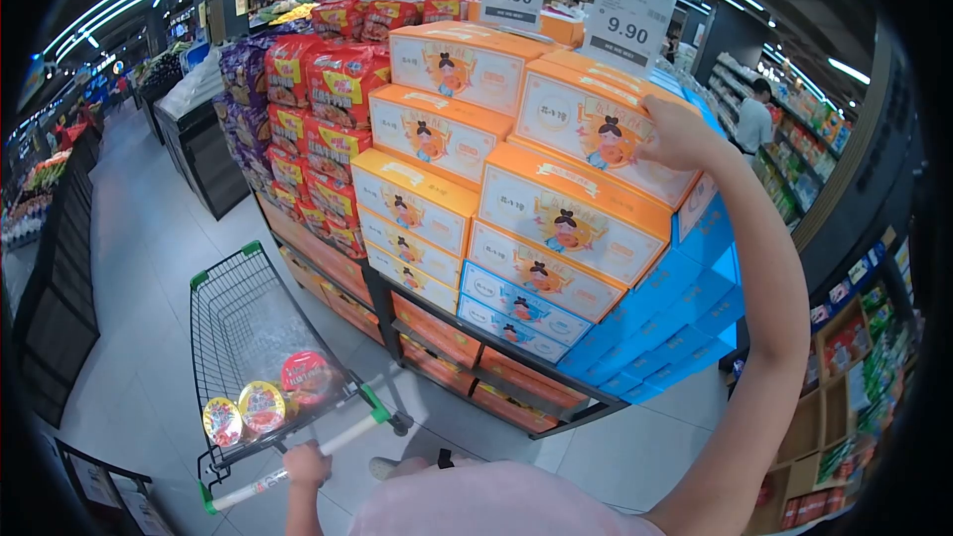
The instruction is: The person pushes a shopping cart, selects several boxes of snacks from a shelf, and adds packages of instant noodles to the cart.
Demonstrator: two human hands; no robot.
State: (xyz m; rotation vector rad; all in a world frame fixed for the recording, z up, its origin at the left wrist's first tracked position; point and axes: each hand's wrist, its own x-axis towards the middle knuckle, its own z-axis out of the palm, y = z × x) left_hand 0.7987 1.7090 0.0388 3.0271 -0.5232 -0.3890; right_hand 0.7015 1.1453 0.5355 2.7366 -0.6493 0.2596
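Note:
My left hand (306, 464) is closed around the white handle (349, 437) of a shopping cart (223, 323) at the lower left. In the cart lie a red-lidded tub (306, 377) and two tubs with yellow-and-white lids, the larger one (262, 407) beside the smaller one (222, 421). My right arm reaches up, and my right hand (685, 134) grips the right end of an orange-and-white box (576, 121) printed with a cartoon figure. That box rests on top of a stack of similar boxes (566, 213). Part of its right end is hidden behind my hand.
Blue boxes (655, 318) form the stack's lower right side. Red noodle packs (338, 84) and purple packs (243, 104) are piled to the left. Price signs (630, 20) stand above. A person (754, 119) is at the far shelves. A dark produce stand (60, 288) borders the left aisle.

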